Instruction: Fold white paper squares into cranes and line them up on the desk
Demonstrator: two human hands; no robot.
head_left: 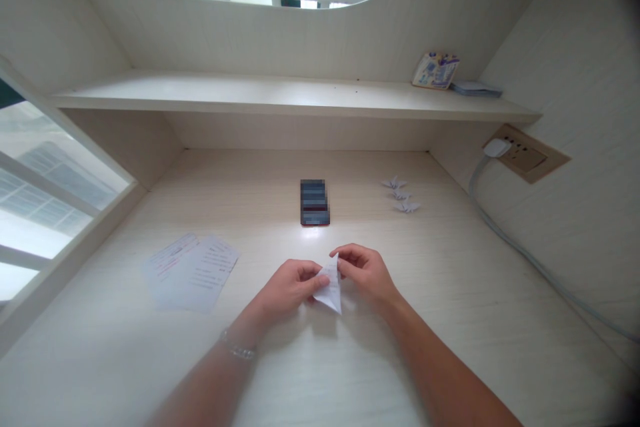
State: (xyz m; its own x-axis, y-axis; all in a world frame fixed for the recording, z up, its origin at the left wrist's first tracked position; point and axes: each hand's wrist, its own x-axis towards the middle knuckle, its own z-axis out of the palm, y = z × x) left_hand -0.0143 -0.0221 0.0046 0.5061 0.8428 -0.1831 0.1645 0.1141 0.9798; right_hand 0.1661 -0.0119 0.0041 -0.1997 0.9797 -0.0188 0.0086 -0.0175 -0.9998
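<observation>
Between my two hands is a folded sheet of white paper [329, 292], roughly triangular, with faint writing on it. My left hand [293, 285] pinches its left side, thumb on top. At the upper right edge, my right hand [365, 268] grips the paper near its tip between thumb and fingers. The paper is held just above the desk, its lower point hanging toward me. Beyond my hands lies a phone [315, 202] with a blurred screen. Several small folded paper cranes [401, 195] stand in a row to the right of the phone.
Sheets of written paper [193, 273] overlap on the desk at the left. A shelf [280, 95] runs above the desk's back, bearing a small printed packet [435, 71]. On the right wall, a white plug [497, 147] sits in a socket, its cable [530, 257] trailing down the right side.
</observation>
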